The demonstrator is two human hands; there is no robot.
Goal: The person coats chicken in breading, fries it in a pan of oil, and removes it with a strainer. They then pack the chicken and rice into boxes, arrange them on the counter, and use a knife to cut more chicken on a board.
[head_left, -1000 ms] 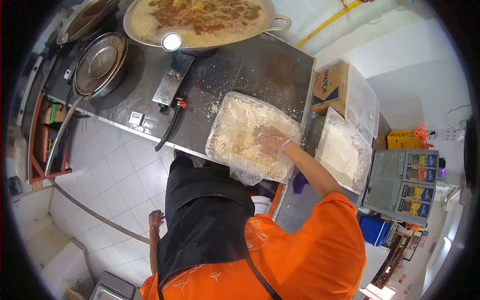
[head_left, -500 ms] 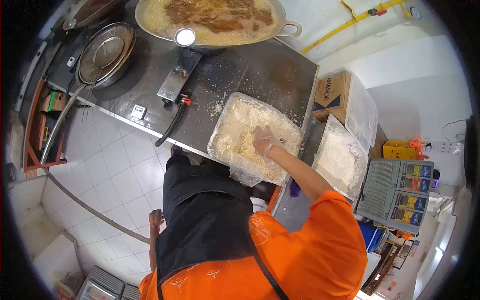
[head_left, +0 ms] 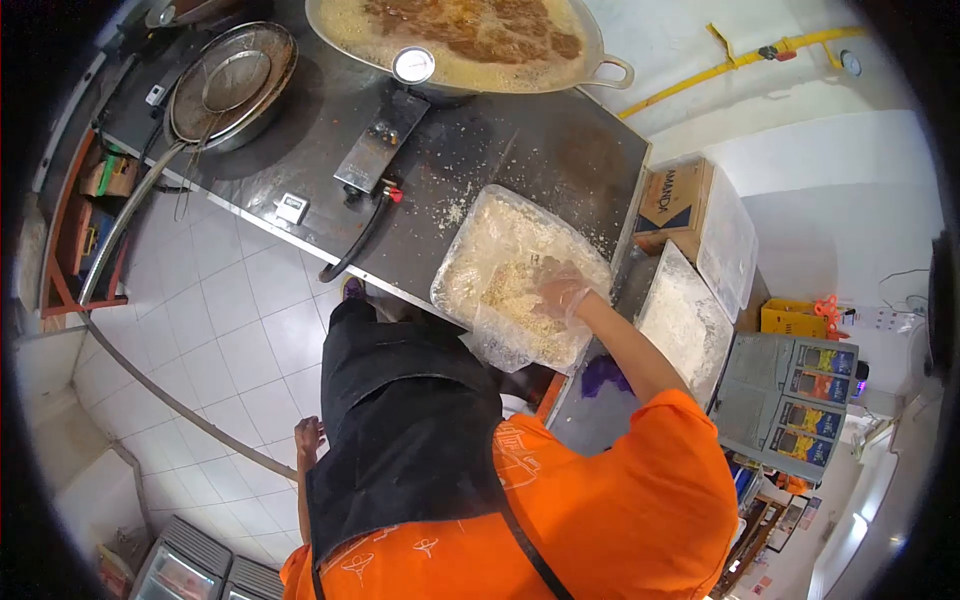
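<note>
Right now the person's right hand (head_left: 560,290), covered by a thin clear plastic glove, rests in the clear rectangular plastic tub (head_left: 452,268) that sits at the near edge of the dark steel counter (head_left: 540,150), close to its right-hand end. That tub holds the pale, coarse breadcrumbs (head_left: 500,240), and the hand lies on a darker, clumped heap of them toward the tub's right side. Its fingers bend down into the crumbs and lie close together; whether they clasp anything beneath cannot be told, since the crumbs and the glove hide the fingertips. The left hand (head_left: 311,437) hangs at the person's side over the white tiled floor (head_left: 230,340), beside the black apron (head_left: 410,440) worn over an orange shirt (head_left: 640,500); its fingers are loosely curled and hold nothing. Loose crumbs are scattered on the counter around the tub. Just to the right of it, off the counter's end, stands a second clear tub of fine white flour (head_left: 680,320), and beyond that a brown cardboard box (head_left: 672,195). At the far side of the counter a wide metal wok (head_left: 615,70) holds bubbling oil with browned food, and a round dial thermometer (head_left: 413,65) stands at its near rim. To the left, a round wire-mesh skimmer (head_left: 235,85) lies in a metal bowl, its long handle reaching past the counter edge. A black hose (head_left: 360,240) curves across the counter between the skimmer and the tub.
</note>
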